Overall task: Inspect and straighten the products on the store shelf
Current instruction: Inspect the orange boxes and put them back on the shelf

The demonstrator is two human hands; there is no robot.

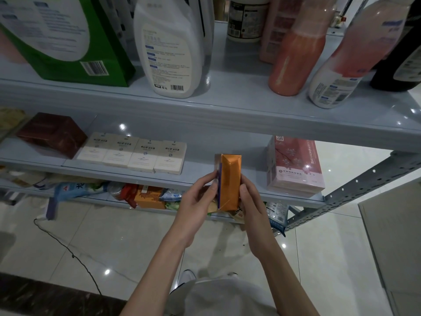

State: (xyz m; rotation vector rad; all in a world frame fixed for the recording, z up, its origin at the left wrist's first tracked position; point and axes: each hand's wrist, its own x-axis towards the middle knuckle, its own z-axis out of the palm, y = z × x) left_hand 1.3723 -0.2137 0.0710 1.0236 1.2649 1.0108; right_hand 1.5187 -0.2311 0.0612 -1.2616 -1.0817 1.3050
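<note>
— Where's the orange box (230,181)?
— Held upright in front of the middle shelf (200,176), at its front edge, in the gap between the row of four cream boxes (132,152) and the pink pack (296,165).
— And the hands?
— Both are on it. The left hand (196,201) pinches its left side, with the thumb on the purple edge. The right hand (252,201) grips the right side, fingers curled round it.
— Anything else there?
— A brown box (53,133), far left.
</note>
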